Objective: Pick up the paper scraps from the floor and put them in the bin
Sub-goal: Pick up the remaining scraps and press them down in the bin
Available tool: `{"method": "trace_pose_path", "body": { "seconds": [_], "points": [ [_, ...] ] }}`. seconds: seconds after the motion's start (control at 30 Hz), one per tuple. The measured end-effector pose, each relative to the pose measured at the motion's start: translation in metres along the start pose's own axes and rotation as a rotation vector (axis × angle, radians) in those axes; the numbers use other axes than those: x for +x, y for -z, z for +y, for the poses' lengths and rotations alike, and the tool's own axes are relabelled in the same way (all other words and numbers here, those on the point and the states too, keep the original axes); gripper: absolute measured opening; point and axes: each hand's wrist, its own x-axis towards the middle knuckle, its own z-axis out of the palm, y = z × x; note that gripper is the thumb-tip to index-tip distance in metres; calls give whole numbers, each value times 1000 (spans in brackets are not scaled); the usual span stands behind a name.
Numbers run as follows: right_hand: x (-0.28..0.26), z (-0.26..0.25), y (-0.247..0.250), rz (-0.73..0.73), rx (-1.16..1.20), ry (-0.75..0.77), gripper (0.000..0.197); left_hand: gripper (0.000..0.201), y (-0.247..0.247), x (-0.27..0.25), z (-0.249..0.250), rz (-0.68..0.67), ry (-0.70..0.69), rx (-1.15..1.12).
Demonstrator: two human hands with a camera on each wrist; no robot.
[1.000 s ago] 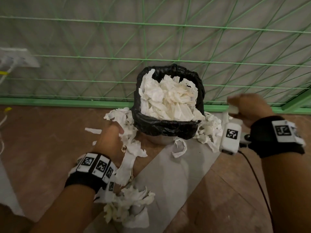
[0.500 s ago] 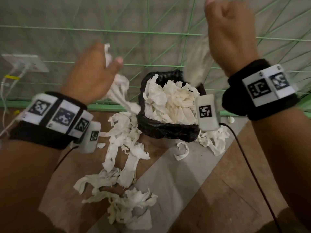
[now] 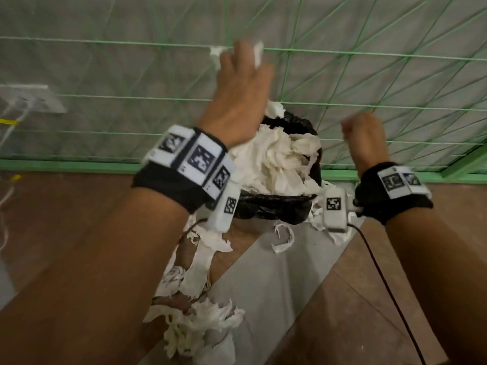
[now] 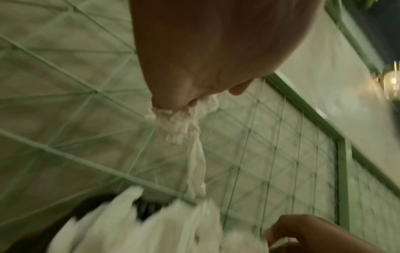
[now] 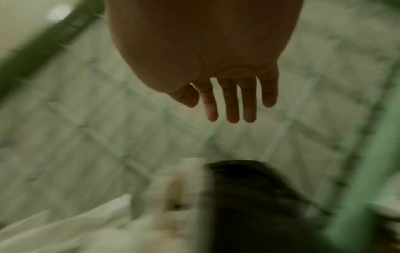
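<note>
Raised above the black-lined bin [image 3: 276, 206], the left hand [image 3: 238, 101] pinches a tissue strip [image 4: 194, 154]; the right hand [image 5: 216, 59] hangs empty, fingers straight. Release is called for next (scraps [image 3: 200, 325] are left on the floor).

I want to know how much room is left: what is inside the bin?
The bin, lined with a black bag, is heaped above its rim with crumpled white paper scraps. Whatever lies beneath that heap is covered.
</note>
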Motion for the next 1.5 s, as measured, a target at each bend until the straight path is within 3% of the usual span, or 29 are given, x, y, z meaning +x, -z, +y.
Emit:
{"method": "trace_pose_path", "body": {
  "seconds": [0.07, 0.13, 0.2, 0.33, 0.4, 0.47, 0.67, 0.77, 0.87, 0.93, 1.07, 1.17, 1.23, 1.33, 1.4, 1.5],
  "points": [
    [-2, 55, -21, -170, -173, -225, 36, 38, -25, -15, -5, -203, -32, 124],
    [-23, 104, -48, -421, -372, -306, 36, 29, -55, -32, -22, -420, -70, 226],
    [-50, 142, -70, -590, -488, -343, 43, 33, -65, -37, -32, -551, -10, 291],
    [-80, 170, -93, -743, -607, -231, 54, 47, -74, -44, -36, -480, 21, 252],
    [-83, 170, -98, -646, -596, -208, 45, 39, -69, -44, -36, -424, 39, 125],
    [-82, 166, -97, -538, -657, -172, 40, 47, -60, -43, -33, -410, 51, 55],
    [-57, 142, -67, -464, -628, -200, 22, 67, -41, -39, -32, -266, -5, -357],
    [-39, 123, -39, -424, -501, -229, 29, 61, -45, -42, -37, -175, -14, -336],
    [-21, 92, -6, -374, -440, -180, 23, 50, -50, -45, -45, -24, -2, -167],
    [-8, 71, 15, -276, -317, -141, 28, 46, -45, -47, -49, 95, 58, -112],
    [-4, 9, 53, -129, 168, -138, 34, 31, -34, -56, -78, 304, 256, -349],
    [-9, -52, 80, 57, 367, 12, 36, 25, -47, -77, -125, 375, 485, -377],
    [-14, -86, 88, 97, 534, 112, 34, 24, -67, -103, -158, 227, 595, -216],
    [-22, -119, 77, 74, 628, 226, 34, 41, -102, -160, -196, -178, 634, 47],
    [-25, -127, 56, 57, 514, 313, 26, 64, -126, -195, -214, -471, 562, 370],
    [-33, -122, 18, -121, 118, 364, 31, 81, -147, -227, -216, -684, 620, 308]
  ]
}}
